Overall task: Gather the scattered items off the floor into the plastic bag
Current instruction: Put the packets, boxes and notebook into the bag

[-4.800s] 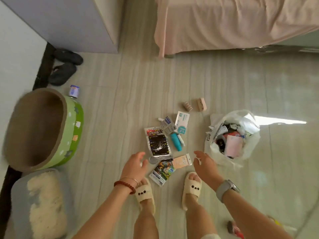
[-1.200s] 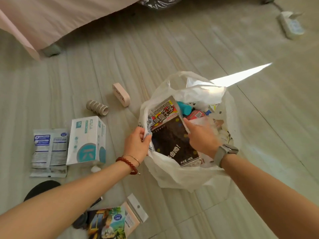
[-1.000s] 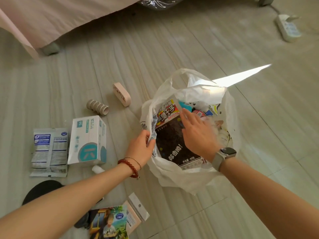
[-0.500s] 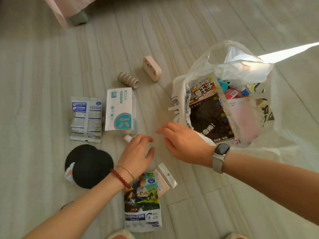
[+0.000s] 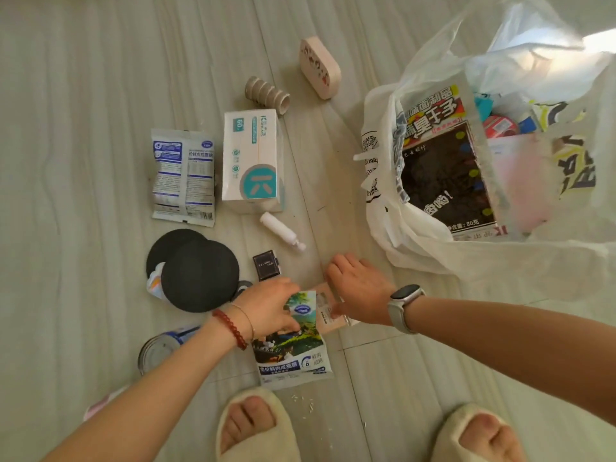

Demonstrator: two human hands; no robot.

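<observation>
Left hand (image 5: 270,308) pinches the green pouch (image 5: 293,348), right hand (image 5: 358,290) presses the peach packet (image 5: 328,311) on the floor; bag (image 5: 393,228) sits just beyond. Slick packets could slip mid-lift.

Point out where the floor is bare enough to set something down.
Free: the floor left of the blue pouch and black discs; the strip between the white box and the bag; the tiles below the bag. Crowded: around both hands, left and right, where packets, discs and a can cluster.
</observation>
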